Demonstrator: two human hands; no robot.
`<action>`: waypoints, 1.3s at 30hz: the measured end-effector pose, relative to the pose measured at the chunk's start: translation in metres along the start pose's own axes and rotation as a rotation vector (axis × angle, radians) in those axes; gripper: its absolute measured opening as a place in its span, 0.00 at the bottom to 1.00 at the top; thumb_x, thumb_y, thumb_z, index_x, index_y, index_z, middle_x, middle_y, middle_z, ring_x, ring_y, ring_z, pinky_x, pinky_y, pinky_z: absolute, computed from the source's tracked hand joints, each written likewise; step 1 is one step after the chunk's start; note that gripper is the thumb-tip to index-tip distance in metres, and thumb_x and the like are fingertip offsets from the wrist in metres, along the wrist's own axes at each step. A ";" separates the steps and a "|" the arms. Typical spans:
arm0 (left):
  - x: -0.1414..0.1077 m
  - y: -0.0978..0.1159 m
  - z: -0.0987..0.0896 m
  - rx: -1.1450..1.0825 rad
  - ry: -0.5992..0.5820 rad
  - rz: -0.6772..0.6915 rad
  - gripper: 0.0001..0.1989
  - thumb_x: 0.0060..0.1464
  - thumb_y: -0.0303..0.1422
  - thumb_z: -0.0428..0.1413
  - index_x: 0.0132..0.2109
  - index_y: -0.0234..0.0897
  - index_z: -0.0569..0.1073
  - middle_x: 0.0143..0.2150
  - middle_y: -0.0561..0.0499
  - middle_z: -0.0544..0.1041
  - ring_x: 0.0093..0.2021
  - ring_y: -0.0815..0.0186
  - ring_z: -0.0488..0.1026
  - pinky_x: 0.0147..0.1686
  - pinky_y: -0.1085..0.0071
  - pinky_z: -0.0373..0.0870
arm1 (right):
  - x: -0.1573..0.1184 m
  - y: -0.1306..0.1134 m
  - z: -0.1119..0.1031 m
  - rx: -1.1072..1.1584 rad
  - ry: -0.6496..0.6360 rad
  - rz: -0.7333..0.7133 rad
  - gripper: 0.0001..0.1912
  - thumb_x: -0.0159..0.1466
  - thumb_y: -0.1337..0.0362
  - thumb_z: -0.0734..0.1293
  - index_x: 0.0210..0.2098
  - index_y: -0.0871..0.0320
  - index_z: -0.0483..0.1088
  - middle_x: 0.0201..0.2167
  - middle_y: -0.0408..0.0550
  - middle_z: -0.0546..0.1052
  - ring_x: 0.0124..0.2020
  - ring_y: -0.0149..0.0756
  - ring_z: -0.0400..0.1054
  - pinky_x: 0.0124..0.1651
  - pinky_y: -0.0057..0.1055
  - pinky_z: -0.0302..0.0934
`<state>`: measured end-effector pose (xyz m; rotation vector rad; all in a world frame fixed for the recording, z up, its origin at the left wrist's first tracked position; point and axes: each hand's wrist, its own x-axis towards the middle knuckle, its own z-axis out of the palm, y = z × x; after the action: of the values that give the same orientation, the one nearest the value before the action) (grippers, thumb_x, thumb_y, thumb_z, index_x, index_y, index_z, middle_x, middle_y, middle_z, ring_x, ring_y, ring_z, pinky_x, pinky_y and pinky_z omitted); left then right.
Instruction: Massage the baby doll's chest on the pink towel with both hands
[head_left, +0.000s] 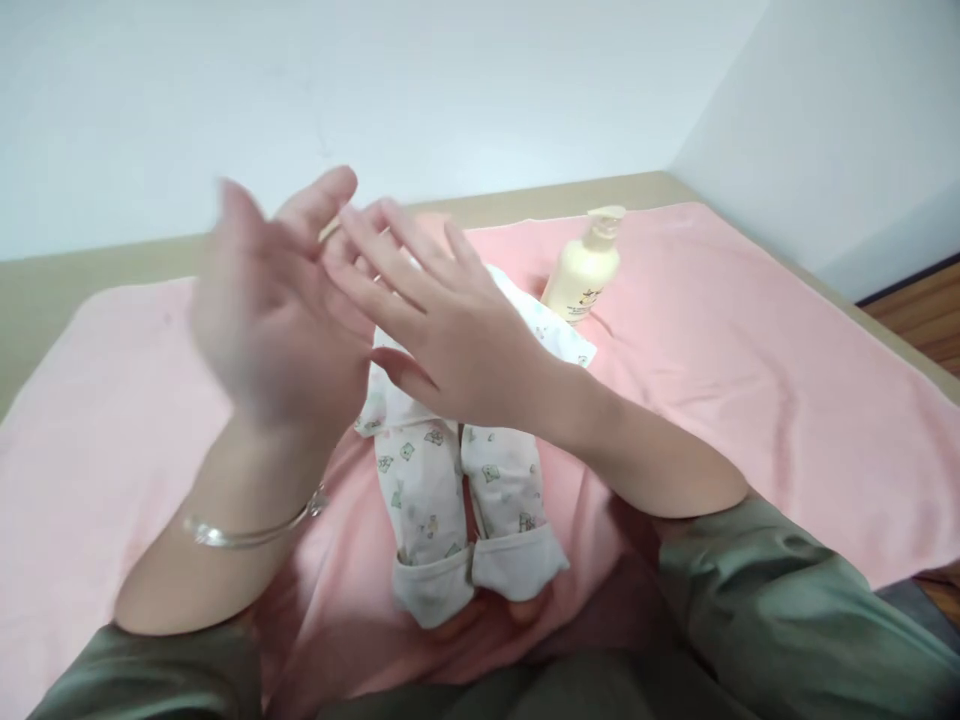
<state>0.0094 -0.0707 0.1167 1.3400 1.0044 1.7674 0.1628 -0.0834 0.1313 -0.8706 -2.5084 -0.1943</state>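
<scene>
My left hand [281, 310] is raised at the left, palm turned up and fingers apart, partly blurred. My right hand [465, 335] reaches across from the right, back upward and fingers spread, its fingertips at the left palm and fingers. Neither hand shows anything held. Beneath them lies what looks like a baby doll in a white printed top [551, 325] and white printed trousers [424, 485] with turned-up cuffs. Its feet [525, 608] show below the cuffs; my hands hide most of its upper body and head. Beyond its sleeve stands a pale yellow pump bottle [585, 268].
A pink cloth [712, 400] covers most of the beige table [645, 188], with soft folds in it. White walls [450, 90] rise behind and at the right. Brown wooden flooring [919, 315] shows past the table's right edge.
</scene>
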 end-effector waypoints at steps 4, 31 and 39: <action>0.015 -0.031 0.009 0.004 0.080 -0.246 0.17 0.72 0.39 0.47 0.56 0.35 0.75 0.59 0.46 0.79 0.63 0.57 0.75 0.70 0.50 0.68 | 0.005 0.011 0.062 0.187 -0.115 0.084 0.33 0.71 0.71 0.56 0.75 0.57 0.52 0.77 0.51 0.57 0.74 0.45 0.59 0.76 0.52 0.56; 0.011 -0.118 0.003 0.779 -0.142 0.071 0.16 0.62 0.35 0.46 0.49 0.39 0.76 0.54 0.40 0.80 0.56 0.48 0.73 0.63 0.47 0.66 | 0.005 0.100 0.104 0.287 -0.161 0.193 0.31 0.73 0.57 0.59 0.71 0.64 0.62 0.75 0.58 0.61 0.78 0.51 0.49 0.79 0.56 0.43; 0.006 -0.120 0.003 0.575 0.035 -0.033 0.20 0.62 0.35 0.46 0.53 0.35 0.78 0.59 0.42 0.80 0.62 0.56 0.73 0.68 0.56 0.66 | -0.001 0.067 0.101 0.083 -0.110 0.471 0.30 0.75 0.62 0.52 0.71 0.74 0.59 0.73 0.70 0.61 0.76 0.60 0.52 0.76 0.58 0.48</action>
<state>0.0192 -0.0099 0.0140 1.6169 1.6262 1.5352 0.1656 -0.0034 0.0409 -1.4338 -2.3067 0.1159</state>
